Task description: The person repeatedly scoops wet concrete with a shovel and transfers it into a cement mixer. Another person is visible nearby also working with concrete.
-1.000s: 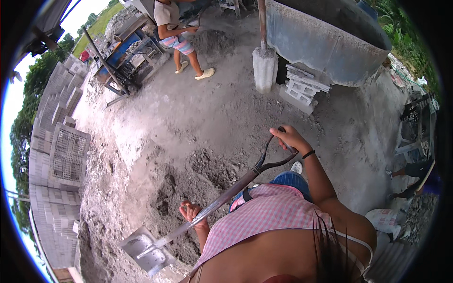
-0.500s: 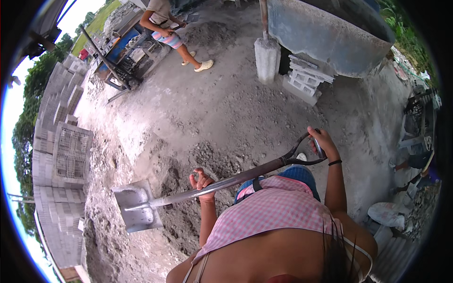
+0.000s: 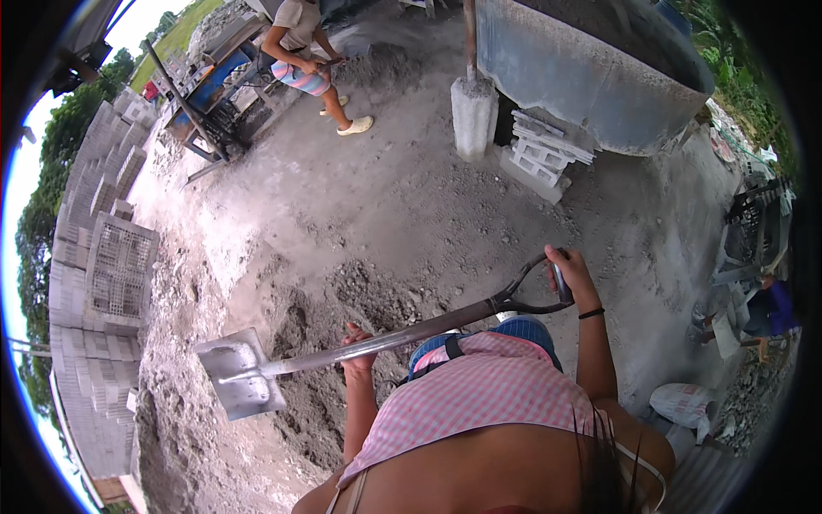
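Shovel (image 3: pixel 454 318) is slanting across in front of the pink checked apron (image 3: pixel 488 377), blade (image 3: pixel 240 373) pointing out to the left, handle (image 3: pixel 562 284) to the right. Right hand (image 3: pixel 572 272) is wrapping firmly round the handle; left hand (image 3: pixel 358 347) is bearing the shaft (image 3: pixel 411 331) from underneath, fingers showing beyond it, though how tightly they are closing I cannot tell. Blade is facing up and carrying no visible load; whether it is hanging clear or resting on the rough pale ground (image 3: pixel 197 454), cannot tell. Loose grey mix (image 3: pixel 317 420) is lying uneven just beside it, partly under the shaft. Step in hand, by my reading: shovelling, the tool seemingly sitting between loads. Next move, if another scoop is wanted, would be calling for tipping the blade's edge down into the mix, left hand guiding low on the shaft, right hand pushing from the handle. Farther off, a co-worker (image 3: pixel 300 43) is standing near a second heap (image 3: pixel 385 64), well apart from the blade
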The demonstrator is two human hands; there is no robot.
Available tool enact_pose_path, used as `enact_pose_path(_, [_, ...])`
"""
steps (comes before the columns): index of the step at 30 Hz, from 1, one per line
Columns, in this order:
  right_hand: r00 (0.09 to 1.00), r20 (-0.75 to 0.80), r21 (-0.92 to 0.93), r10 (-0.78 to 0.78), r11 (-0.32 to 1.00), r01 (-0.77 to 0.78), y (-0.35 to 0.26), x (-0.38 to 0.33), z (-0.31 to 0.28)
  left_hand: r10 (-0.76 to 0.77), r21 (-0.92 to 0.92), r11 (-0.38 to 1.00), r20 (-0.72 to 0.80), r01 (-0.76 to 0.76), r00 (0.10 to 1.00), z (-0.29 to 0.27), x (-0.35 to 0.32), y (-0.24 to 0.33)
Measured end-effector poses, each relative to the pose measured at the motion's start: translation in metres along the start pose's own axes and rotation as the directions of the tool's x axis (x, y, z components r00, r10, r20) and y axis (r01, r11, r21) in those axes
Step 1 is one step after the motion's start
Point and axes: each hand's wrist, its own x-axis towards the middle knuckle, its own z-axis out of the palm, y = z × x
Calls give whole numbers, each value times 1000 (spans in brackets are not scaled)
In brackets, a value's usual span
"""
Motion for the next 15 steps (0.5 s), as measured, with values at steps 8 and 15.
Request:
enact_pose_path(8, [777, 266, -14, -571, 803, 596, -47, -37, -61, 352, 297, 927, -489, -227, 798, 0, 54, -60])
enact_pose_path(15, [343, 343, -226, -875, 277, 934, -143, -122, -89, -267, -30, 963, -200, 267, 943, -4, 137, -134])
